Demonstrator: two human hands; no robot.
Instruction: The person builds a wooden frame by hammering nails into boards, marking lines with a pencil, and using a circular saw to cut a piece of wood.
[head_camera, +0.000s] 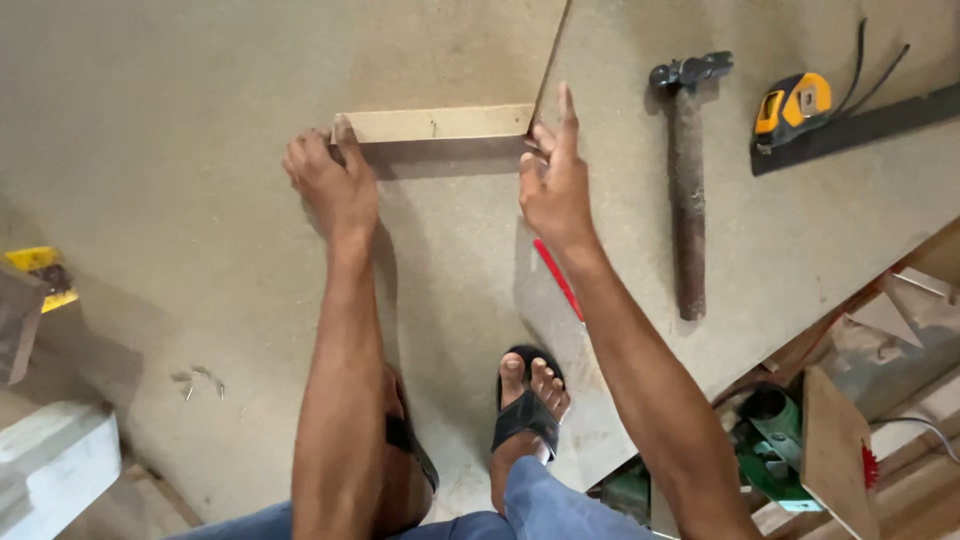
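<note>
A short pale wooden strip (435, 123) lies flat on the grey board surface (200, 120), its right end butting against the edge of a large upper board (780, 230). My left hand (330, 185) grips the strip's left end, thumb on top. My right hand (555, 180) rests at the strip's right end where it meets the big board, fingers extended upward and apart; whether it pinches anything there I cannot tell. A red pencil (558, 280) lies just below my right wrist.
A hammer (686, 180) with a dark handle lies on the big board to the right. A yellow tape measure (793, 105) and a dark metal ruler (860, 128) lie at the upper right. Loose nails (198, 380) lie at the lower left. Scrap wood and a green tool (780, 445) sit at the lower right.
</note>
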